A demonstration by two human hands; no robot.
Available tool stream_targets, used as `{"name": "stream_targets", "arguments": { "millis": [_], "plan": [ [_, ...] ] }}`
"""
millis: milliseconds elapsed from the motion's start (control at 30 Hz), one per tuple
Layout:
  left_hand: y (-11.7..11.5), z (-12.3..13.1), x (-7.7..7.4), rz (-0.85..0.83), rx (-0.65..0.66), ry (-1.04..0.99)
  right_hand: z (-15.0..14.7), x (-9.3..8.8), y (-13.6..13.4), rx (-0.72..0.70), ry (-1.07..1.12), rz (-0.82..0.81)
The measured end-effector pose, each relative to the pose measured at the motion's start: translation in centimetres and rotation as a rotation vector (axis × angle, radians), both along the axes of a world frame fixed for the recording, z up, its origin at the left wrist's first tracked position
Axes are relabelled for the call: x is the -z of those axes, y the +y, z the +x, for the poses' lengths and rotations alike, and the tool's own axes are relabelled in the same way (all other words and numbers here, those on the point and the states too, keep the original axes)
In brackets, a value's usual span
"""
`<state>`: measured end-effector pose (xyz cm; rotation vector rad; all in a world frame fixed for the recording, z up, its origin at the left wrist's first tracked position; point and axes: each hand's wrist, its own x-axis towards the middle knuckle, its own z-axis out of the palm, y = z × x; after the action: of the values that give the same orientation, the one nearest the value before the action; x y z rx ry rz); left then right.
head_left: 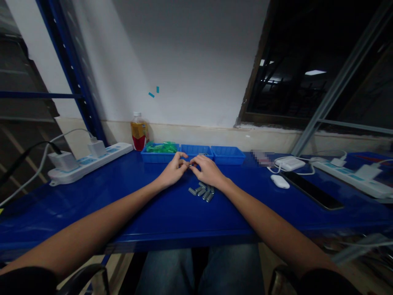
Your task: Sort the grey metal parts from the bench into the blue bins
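Note:
Above the blue tabletop, my left hand (174,170) and my right hand (209,170) meet at the fingertips. Between them shows a small metallic piece (190,165), too small to name exactly. The fingers of my right hand are pinched on it. My left hand is curled, its thumb tip close by; whether it grips the piece too is hard to see. Several short grey metal cylinders (202,191) lie loosely grouped on the table just below my right hand.
Behind my hands stand a blue bin of green plastic pieces (162,147), a partly hidden middle bin (192,150) and a right bin (229,155). A bottle (138,133) stands back left. Power strips (92,164) flank both sides; a phone (311,189) and white case (280,181) lie right.

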<state>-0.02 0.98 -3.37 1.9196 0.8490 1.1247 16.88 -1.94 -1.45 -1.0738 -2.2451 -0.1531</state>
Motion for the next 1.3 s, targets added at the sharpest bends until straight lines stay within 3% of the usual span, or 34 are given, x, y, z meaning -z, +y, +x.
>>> {"name": "stream_targets", "arguments": {
  "millis": [400, 600, 800, 1033, 1300],
  "plan": [
    [-1.4, -0.3, -1.3, 0.403, -0.123, 0.322, -0.4, 0.2, 0.4, 0.120, 0.029, 0.014],
    [-1.2, -0.5, -1.4, 0.390, -0.157, 0.378, -0.3, 0.2, 0.2, 0.089, 0.163, 0.003],
    [-1.1, -0.6, -1.3, 0.350, -0.172, 0.377, -0.2, 0.0, -0.2, -0.080, 0.157, 0.035],
    [-0.9, -0.6, -1.1, 0.314, -0.131, 0.325, -0.3, -0.1, 0.0, -0.013, 0.134, 0.068],
    [-1.2, -0.5, -1.1, 0.389, -0.122, 0.273, -0.3, 0.1, 0.3, 0.054, 0.071, 0.079]
  ]
}}
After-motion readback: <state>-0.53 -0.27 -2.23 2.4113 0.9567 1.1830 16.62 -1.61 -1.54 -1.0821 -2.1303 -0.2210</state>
